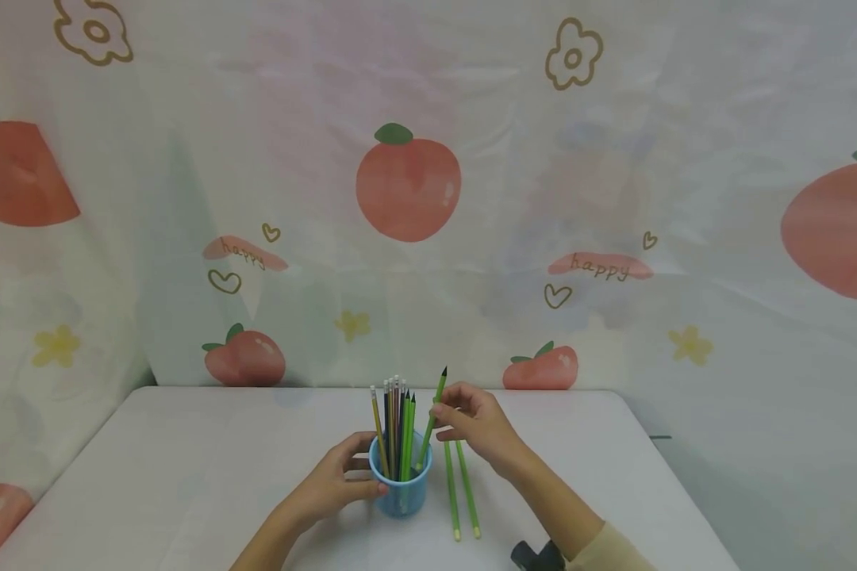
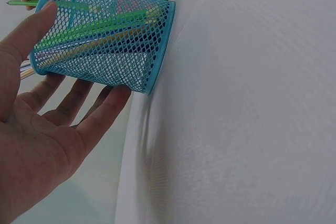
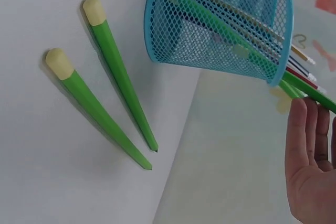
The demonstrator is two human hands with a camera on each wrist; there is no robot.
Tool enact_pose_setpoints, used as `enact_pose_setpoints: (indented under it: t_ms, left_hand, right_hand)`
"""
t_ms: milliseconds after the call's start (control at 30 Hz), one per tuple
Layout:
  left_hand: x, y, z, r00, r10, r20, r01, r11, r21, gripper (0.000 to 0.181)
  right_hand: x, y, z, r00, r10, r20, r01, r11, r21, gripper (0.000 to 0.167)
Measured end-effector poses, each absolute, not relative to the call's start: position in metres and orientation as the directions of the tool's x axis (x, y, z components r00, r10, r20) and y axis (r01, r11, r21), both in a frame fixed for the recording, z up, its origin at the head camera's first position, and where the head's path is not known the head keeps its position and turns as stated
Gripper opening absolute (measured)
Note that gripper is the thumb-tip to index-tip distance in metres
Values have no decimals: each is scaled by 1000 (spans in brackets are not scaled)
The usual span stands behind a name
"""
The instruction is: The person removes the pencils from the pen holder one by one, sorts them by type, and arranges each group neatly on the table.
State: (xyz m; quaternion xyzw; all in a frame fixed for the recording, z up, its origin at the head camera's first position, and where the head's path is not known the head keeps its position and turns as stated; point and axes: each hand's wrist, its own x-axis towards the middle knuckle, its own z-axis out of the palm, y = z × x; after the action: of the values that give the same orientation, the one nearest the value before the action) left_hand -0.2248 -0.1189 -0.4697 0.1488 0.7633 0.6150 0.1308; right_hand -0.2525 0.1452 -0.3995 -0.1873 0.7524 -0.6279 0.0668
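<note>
A light blue mesh pencil cup (image 1: 402,503) stands upright on the table, holding several pencils, some with white eraser ends up and green ones with dark points up. My left hand (image 1: 324,488) grips the cup's left side; in the left wrist view the thumb lies at the rim and the fingers are on the opposite side. A green pencil (image 1: 439,388) is pinched in my right hand (image 1: 482,424), point up, its lower end inside the cup. Right of the cup, two green pencils (image 3: 125,85) with pale yellow ends lie flat on the table, apart from each other.
The white table (image 1: 221,460) reaches back to a hanging cloth (image 1: 471,301) printed with fruit, flowers and hearts. A dark object (image 1: 539,557), only partly visible, lies at the front edge by the right forearm.
</note>
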Motion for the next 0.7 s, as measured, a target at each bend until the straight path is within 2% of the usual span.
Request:
enact_pose_setpoints:
  t_ms: [200, 433, 700]
  left_hand:
    - [-224, -120, -470, -919, 393, -12, 70, 192, 979, 74]
    - [-224, -118, -471, -917, 399, -7, 75, 189, 979, 74]
    - [-222, -120, -469, -918, 396, 6, 88, 187, 978, 75]
  right_hand:
    - [-252, 150, -393, -924, -360, 129, -175, 97, -980, 38]
    - [-251, 156, -385, -931, -337, 142, -173, 66, -983, 32]
    - [-249, 161, -377, -923, -344, 171, -193, 29, -981, 36]
